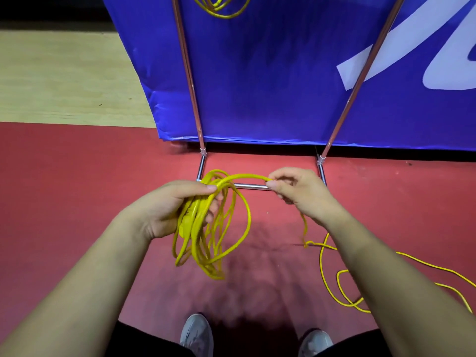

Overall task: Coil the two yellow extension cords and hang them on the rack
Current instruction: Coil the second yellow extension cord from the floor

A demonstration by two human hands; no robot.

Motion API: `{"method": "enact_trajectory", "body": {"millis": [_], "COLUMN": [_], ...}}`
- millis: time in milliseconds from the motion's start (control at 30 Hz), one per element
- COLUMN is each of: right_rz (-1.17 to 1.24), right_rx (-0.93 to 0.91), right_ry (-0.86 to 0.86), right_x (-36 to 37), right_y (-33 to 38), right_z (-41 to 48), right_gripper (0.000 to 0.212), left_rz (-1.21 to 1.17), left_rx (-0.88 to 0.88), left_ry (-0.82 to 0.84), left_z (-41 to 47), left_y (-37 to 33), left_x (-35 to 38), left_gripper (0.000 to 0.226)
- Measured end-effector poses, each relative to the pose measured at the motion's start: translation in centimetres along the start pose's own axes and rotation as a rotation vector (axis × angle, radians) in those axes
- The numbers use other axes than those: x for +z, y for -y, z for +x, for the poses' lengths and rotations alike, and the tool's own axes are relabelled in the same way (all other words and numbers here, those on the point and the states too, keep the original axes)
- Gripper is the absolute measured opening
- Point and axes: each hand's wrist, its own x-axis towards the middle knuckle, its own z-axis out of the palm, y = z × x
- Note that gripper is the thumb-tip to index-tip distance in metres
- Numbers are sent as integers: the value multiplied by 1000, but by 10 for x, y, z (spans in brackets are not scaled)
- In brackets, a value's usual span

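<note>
Your left hand (177, 210) grips the coiled yellow cord (206, 228) hanging in loops, your right hand (296, 189) pinches the strand bridging across, and the loose cord tail (386, 274) trails on the floor to your right, so feed from there.

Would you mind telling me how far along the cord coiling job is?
Done: one coiled cord seems to hang on the rack. In hand: the left hand holds the second cord's coil while the right hand pinches its next loop. Left: gathering the loose tail trailing right, then hanging it.
</note>
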Motion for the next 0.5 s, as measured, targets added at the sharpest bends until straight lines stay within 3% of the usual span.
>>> {"method": "enact_trajectory", "body": {"millis": [100, 233, 333, 500], "right_rz": [-152, -68, -55, -252], "right_rx": [-107, -199, -153, -15], "right_ry": [89, 132, 170, 199], "right_x": [12, 36, 30, 7], "right_y": [16, 32, 25, -7], "right_z": [-4, -10, -7, -3], "right_gripper": [3, 2, 6, 3], "left_rz": [63, 72, 1, -116], "left_rx": [-8, -1, 12, 17], "left_ry": [18, 163, 163, 110], "left_z": [1, 1, 1, 5], "left_y": [4, 9, 7, 5], "left_x": [4, 7, 2, 0], "left_gripper": [22, 43, 41, 50]}}
